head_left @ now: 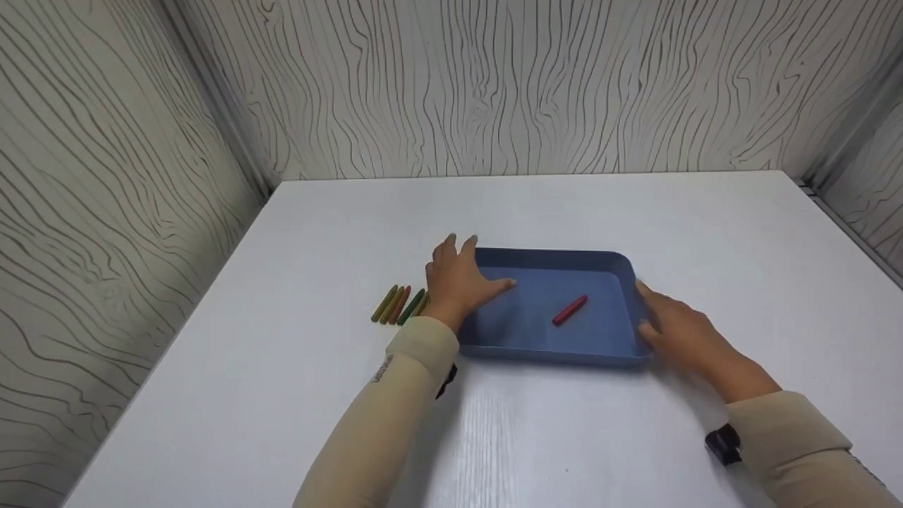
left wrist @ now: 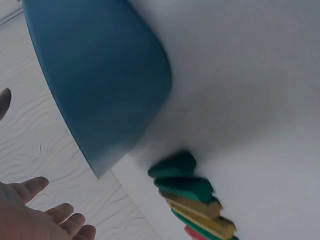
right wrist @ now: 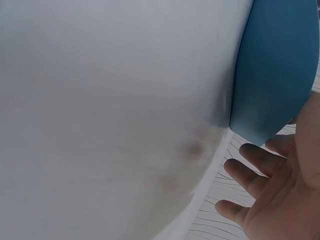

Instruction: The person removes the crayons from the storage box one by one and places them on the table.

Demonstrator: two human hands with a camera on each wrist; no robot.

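A blue rectangular tray (head_left: 550, 356) lies on the white table, with one red crayon (head_left: 569, 310) on its floor. My left hand (head_left: 458, 279) is spread over the tray's left edge, thumb pointing inward above it; in the left wrist view its fingers stand apart from the tray wall (left wrist: 100, 75). At the right edge, my right hand (head_left: 688, 335) has its fingers along the outer side and its thumb at the rim. Its fingers look extended and spread in the right wrist view, close by the tray's outer wall (right wrist: 275, 70).
Several crayons (head_left: 398, 305) in green, yellow and red tones lie side by side just left of the tray, partly hidden by the left hand. Wood-grain patterned panels (head_left: 480, 92) rise behind the table and on both sides.
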